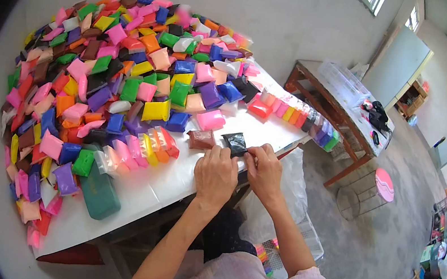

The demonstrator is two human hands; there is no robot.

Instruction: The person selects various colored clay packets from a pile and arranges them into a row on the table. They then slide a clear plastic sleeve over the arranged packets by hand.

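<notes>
Both my hands are at the front edge of the white table (143, 182). My right hand (265, 171) pinches the right corner of a small black packet (234, 143). My left hand (216, 175) has its fingers curled at the lower left of that packet, beside a brown packet (200, 139); whether its fingertips grip either packet is hidden. A row of clear-wrapped packets (145, 150) in pink, yellow, orange and red lies to the left. Behind it a large heap of coloured packets (124, 74) covers much of the table.
A green case (97, 193) lies at the table's front left. Another row of coloured packets (295, 116) extends past the right edge. Below are a plastic bag (281, 199) and a white basket (309, 237). A pink-topped stool (384, 185) and second table (348, 108) stand right.
</notes>
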